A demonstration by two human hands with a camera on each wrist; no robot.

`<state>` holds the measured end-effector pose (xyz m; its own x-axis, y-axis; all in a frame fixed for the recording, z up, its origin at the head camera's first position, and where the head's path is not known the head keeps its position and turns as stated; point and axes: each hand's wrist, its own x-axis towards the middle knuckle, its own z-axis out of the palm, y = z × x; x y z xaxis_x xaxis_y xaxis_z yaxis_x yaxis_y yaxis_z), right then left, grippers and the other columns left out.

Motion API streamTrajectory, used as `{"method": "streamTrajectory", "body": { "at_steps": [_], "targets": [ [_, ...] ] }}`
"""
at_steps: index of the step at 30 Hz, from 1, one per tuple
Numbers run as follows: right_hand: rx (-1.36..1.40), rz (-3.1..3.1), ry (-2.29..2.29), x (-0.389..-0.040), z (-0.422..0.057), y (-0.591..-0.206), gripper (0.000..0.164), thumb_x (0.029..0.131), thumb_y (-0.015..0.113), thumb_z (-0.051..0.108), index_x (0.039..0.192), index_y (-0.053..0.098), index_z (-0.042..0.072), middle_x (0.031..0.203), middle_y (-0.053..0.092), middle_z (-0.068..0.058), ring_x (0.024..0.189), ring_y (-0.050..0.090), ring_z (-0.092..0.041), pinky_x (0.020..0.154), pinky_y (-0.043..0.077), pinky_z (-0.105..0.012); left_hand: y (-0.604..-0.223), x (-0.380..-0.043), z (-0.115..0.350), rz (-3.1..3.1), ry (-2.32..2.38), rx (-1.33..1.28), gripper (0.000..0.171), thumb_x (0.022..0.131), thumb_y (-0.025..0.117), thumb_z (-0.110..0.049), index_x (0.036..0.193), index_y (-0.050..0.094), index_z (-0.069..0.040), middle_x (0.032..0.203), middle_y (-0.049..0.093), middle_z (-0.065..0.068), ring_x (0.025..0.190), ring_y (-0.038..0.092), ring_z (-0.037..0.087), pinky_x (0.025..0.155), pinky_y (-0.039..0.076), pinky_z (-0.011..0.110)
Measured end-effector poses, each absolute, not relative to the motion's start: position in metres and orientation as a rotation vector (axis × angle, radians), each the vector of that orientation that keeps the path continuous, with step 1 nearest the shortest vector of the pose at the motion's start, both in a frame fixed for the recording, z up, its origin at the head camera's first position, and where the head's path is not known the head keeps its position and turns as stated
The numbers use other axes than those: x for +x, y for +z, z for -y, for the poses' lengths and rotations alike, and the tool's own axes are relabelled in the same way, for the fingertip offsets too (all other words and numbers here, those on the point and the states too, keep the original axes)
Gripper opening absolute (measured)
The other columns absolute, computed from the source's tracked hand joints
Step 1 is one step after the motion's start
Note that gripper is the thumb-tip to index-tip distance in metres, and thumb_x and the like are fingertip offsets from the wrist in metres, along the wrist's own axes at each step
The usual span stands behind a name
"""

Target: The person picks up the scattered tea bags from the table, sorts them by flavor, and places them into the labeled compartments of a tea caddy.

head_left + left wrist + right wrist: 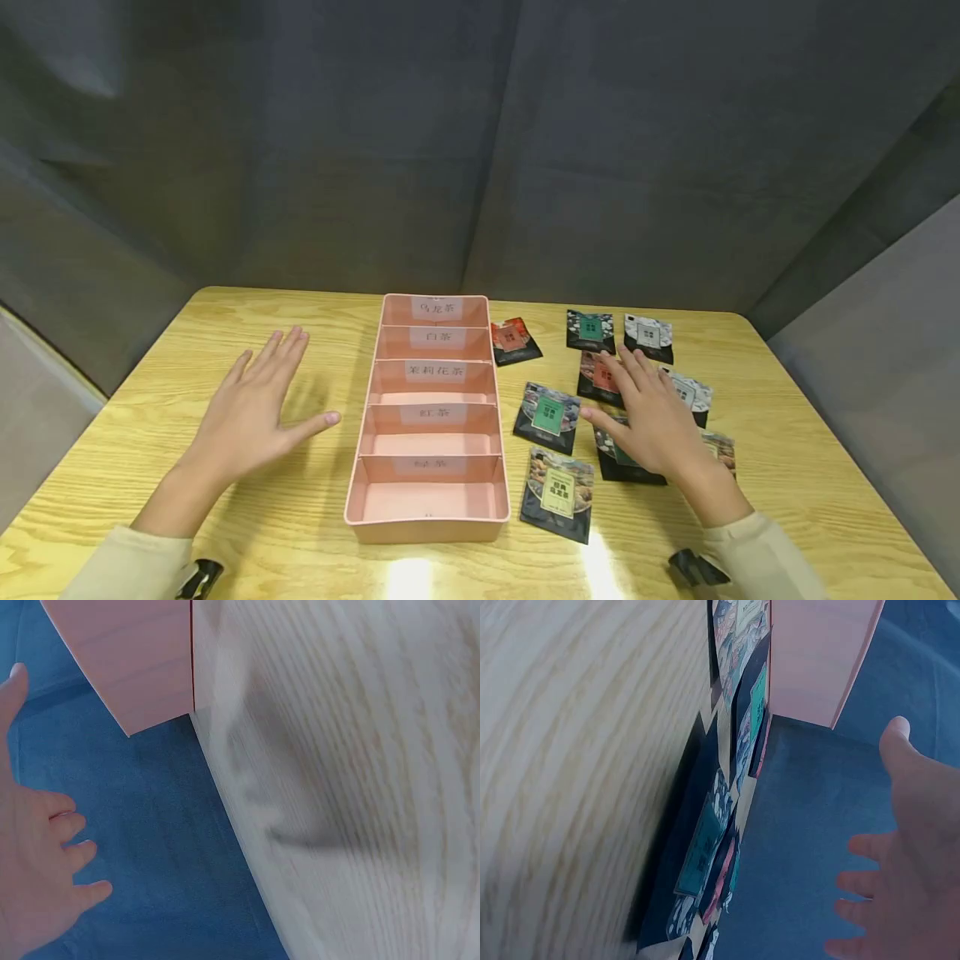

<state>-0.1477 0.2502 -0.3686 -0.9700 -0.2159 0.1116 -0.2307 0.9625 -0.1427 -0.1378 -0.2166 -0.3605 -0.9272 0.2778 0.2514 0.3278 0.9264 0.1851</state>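
Observation:
My left hand hovers over the table to the left of a pink divided box, its fingers straight and thumb spread toward the box. On the other side, my right hand is held above several tea sachets, fingers extended and holding nothing. Close by its thumb lies a sachet with a green label. Nearer the front is a yellow-labelled sachet. A red-labelled sachet and a dark green-labelled one are partly hidden by the right hand. The right wrist view shows the sachets lying flat, below that hand.
The box has several compartments, each with a white paper label in Chinese characters. An orange-red sachet lies against its right side. At the back right are a green-labelled sachet and a white one. A dark curtain hangs behind the table.

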Motion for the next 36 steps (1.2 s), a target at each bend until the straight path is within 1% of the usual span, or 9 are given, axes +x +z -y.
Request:
{"method": "streamTrajectory", "body": {
  "at_steps": [3,10,15,20,23,24,27,30,36],
  "targets": [
    [0.359,3.02,0.233,-0.148,-0.25,-0.368,0.084,0.09,0.054,0.059,0.154,0.022,0.014,0.16,0.02,-0.021,0.147,0.018,-0.043,0.116,0.018,-0.067,-0.361,-0.139,0.216,2.855,-0.317,-0.491,0.103,0.083,0.056,-0.066,0.156,0.006,-0.012,0.162,0.013,0.01,0.15,0.018,0.035,0.118,0.019,0.062],
    [0.448,3.024,0.222,-0.147,-0.247,-0.367,0.087,0.088,0.052,0.063,0.153,0.026,0.011,0.16,0.021,-0.018,0.147,0.021,-0.041,0.117,0.019,-0.065,-0.365,-0.134,0.216,2.811,-0.266,-0.588,0.104,0.082,0.058,-0.065,0.156,0.009,-0.012,0.163,0.014,0.009,0.15,0.02,0.031,0.125,0.011,0.049],
    [0.498,3.013,0.213,-0.149,-0.245,-0.366,0.087,0.088,0.053,0.064,0.152,0.028,0.011,0.16,0.022,-0.017,0.147,0.022,-0.04,0.117,0.021,-0.064,-0.364,-0.134,0.215,2.78,-0.209,-0.655,0.106,0.08,0.06,-0.067,0.156,0.01,-0.014,0.163,0.015,0.009,0.151,0.018,0.027,0.122,0.019,0.052],
    [0.564,2.994,0.23,-0.146,-0.244,-0.367,0.082,0.089,0.054,0.06,0.151,0.03,0.012,0.158,0.026,-0.017,0.146,0.024,-0.041,0.115,0.025,-0.064,-0.36,-0.133,0.212,2.776,-0.179,-0.703,0.106,0.079,0.06,-0.068,0.156,0.01,-0.014,0.163,0.016,0.009,0.15,0.021,0.029,0.123,0.018,0.051],
    [0.595,2.984,0.227,-0.143,-0.242,-0.369,0.082,0.089,0.054,0.06,0.152,0.029,0.013,0.158,0.027,-0.017,0.145,0.025,-0.04,0.114,0.028,-0.064,-0.358,-0.133,0.209,2.775,-0.171,-0.726,0.106,0.079,0.06,-0.069,0.156,0.012,-0.015,0.162,0.017,0.009,0.149,0.023,0.031,0.125,0.014,0.049],
    [0.601,2.983,0.226,-0.142,-0.242,-0.369,0.082,0.089,0.053,0.06,0.152,0.029,0.013,0.158,0.027,-0.016,0.145,0.026,-0.04,0.114,0.028,-0.064,-0.357,-0.133,0.209,2.77,-0.168,-0.738,0.105,0.078,0.06,-0.069,0.156,0.013,-0.015,0.162,0.018,0.008,0.149,0.024,0.031,0.126,0.01,0.046],
    [0.608,2.984,0.226,-0.141,-0.24,-0.372,0.083,0.089,0.053,0.06,0.152,0.028,0.013,0.159,0.026,-0.015,0.146,0.025,-0.038,0.115,0.028,-0.062,-0.355,-0.133,0.206,2.752,-0.15,-0.779,0.105,0.078,0.059,-0.07,0.156,0.013,-0.017,0.162,0.019,0.007,0.149,0.024,0.031,0.127,-0.005,0.033],
    [0.61,2.989,0.228,-0.139,-0.24,-0.373,0.083,0.089,0.054,0.06,0.152,0.028,0.013,0.159,0.025,-0.015,0.146,0.025,-0.037,0.115,0.028,-0.062,-0.354,-0.134,0.203,2.731,-0.139,-0.817,0.104,0.078,0.059,-0.07,0.156,0.013,-0.019,0.162,0.019,0.006,0.149,0.024,0.03,0.121,-0.016,0.02],
    [0.633,2.986,0.217,-0.138,-0.236,-0.371,0.081,0.089,0.055,0.059,0.152,0.029,0.014,0.159,0.026,-0.015,0.145,0.028,-0.037,0.115,0.03,-0.061,-0.353,-0.133,0.2,2.715,-0.126,-0.849,0.103,0.078,0.058,-0.071,0.156,0.016,-0.02,0.161,0.022,0.005,0.148,0.026,0.03,0.119,-0.018,0.018]
  ]
}}
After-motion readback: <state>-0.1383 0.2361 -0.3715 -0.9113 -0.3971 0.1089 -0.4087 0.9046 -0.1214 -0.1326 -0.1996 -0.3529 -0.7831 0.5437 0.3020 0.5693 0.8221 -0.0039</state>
